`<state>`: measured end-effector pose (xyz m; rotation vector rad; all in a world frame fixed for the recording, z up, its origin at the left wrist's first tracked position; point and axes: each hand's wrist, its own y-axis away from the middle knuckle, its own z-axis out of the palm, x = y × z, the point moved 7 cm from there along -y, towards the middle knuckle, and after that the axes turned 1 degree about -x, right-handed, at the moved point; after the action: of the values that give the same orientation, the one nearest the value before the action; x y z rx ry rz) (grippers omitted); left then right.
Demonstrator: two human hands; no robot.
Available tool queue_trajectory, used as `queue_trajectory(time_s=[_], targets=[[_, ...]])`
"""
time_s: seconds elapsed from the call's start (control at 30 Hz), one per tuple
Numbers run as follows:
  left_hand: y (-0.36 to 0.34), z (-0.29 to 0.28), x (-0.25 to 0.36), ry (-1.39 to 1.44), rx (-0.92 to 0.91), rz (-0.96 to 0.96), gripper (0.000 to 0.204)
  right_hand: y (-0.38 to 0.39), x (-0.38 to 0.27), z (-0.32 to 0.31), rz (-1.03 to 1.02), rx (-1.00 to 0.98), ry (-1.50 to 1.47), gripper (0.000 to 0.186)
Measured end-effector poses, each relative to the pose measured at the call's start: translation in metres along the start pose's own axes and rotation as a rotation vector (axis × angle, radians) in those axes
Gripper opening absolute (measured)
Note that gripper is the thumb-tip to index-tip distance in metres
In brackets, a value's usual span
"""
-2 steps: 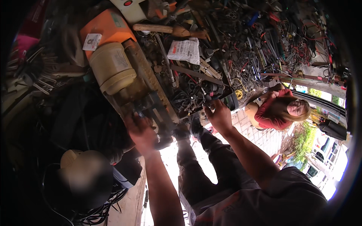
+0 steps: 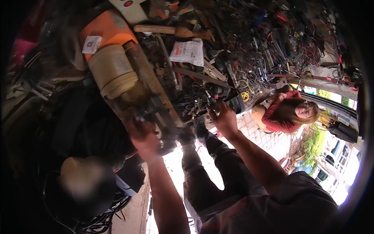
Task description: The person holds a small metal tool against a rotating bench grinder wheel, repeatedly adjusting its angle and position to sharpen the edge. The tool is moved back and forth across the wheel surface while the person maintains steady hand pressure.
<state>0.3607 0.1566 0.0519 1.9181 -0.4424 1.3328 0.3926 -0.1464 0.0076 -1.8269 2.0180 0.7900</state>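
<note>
My left hand (image 2: 141, 138) is at the lower end of an old bench machine with a beige motor housing (image 2: 111, 70) and orange casing (image 2: 107, 27); its curled fingers close on a small dark part that I cannot make out. My right hand (image 2: 224, 121) is at the front edge of a cluttered tray of small metal parts (image 2: 193, 103), thumb and finger pinched around something small and unclear. A long metal bar (image 2: 202, 78) and a white plastic packet (image 2: 187, 52) lie beyond it.
A seated person (image 2: 284, 113) in a red top is at the right by the open doorway. Dense tools and wires (image 2: 272, 46) cover the bench. A wooden-handled tool (image 2: 156, 28) lies at the top. A round lamp-like object (image 2: 85, 179) and cables (image 2: 117, 210) sit lower left.
The whole view has shifted slightly and is blurrier. My two hands keep about the same places against the machine and the tray.
</note>
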Motion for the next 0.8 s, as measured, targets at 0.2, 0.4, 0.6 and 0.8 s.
queue_trajectory(time_s=[0.2, 0.4, 0.6, 0.8], targets=[[0.005, 0.004, 0.015, 0.074, -0.008, -0.05, 0.03, 0.001, -0.007, 0.002, 0.056, -0.007, -0.047, 0.026], [0.007, 0.007, 0.019, 0.052, 0.021, -0.06, 0.026, 0.001, -0.006, -0.004, 0.086, 0.006, -0.022, 0.023], [0.003, 0.001, 0.006, 0.093, -0.011, -0.034, 0.026, 0.006, -0.005, 0.001, 0.05, 0.086, -0.043, 0.024], [0.002, 0.001, 0.008, 0.04, 0.011, -0.067, 0.022, 0.008, -0.004, 0.011, 0.118, 0.05, -0.082, 0.023]])
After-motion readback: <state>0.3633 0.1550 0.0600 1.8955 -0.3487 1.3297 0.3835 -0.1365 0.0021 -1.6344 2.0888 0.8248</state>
